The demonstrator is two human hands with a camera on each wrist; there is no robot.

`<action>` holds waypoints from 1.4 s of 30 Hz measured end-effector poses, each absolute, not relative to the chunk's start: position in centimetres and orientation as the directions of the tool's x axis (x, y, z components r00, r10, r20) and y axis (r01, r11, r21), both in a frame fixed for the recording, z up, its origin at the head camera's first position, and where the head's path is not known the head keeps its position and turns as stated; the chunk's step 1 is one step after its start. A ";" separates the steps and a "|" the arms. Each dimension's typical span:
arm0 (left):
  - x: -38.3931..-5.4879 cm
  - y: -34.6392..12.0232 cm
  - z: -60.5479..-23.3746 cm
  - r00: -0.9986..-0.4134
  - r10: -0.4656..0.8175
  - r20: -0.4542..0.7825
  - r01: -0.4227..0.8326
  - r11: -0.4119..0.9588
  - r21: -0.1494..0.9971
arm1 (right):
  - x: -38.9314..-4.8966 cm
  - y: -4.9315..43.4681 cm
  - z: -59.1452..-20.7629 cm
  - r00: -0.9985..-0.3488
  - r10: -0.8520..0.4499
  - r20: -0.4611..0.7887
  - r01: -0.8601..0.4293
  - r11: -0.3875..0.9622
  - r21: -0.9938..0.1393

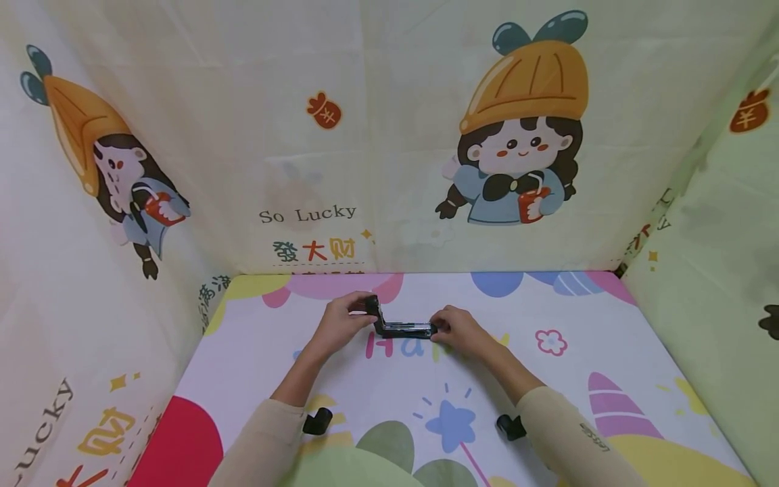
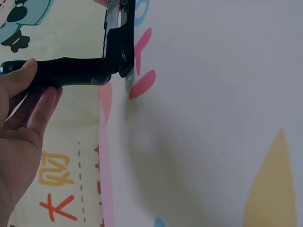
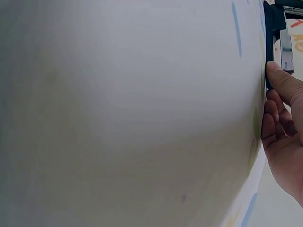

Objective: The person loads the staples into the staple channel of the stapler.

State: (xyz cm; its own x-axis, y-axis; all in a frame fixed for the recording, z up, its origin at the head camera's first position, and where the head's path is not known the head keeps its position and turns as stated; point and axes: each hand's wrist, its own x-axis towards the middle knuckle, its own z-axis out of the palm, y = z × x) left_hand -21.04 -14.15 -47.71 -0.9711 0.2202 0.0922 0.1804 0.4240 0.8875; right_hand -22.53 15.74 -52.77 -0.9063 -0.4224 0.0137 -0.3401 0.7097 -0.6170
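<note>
The black stapler [image 1: 406, 331] stands opened out on the table [image 1: 243, 352]; in the head view, the table's back edge runs beyond it, with broad tabletop to its left, right and near side; the left hand [image 1: 342, 325] has fingers clamped on the stapler's upright part, the right hand [image 1: 460, 330] pinches its opposite end; "Ha" is printed just nearside of it, "So Lucky" on the cloth [image 1: 402, 135] behind; in the left wrist view, thumb and fingers grip the stapler's upright part, whose small pale marking I cannot read; in the right wrist view, thumb and fingers pinch the stapler's base, close along the tabletop.
</note>
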 end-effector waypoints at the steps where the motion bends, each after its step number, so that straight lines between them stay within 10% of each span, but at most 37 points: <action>1: -21.0 -14.0 -47.8 -0.970 0.225 0.089 0.180 0.427 0.886 | -22.5 15.7 -52.8 -0.905 -0.425 0.016 -0.343 0.708 -0.617; 42: -22.3 -6.8 -49.0 -0.886 0.449 0.113 0.408 0.641 0.650 | -22.6 15.8 -52.7 -0.905 -0.423 0.037 -0.351 0.695 -0.628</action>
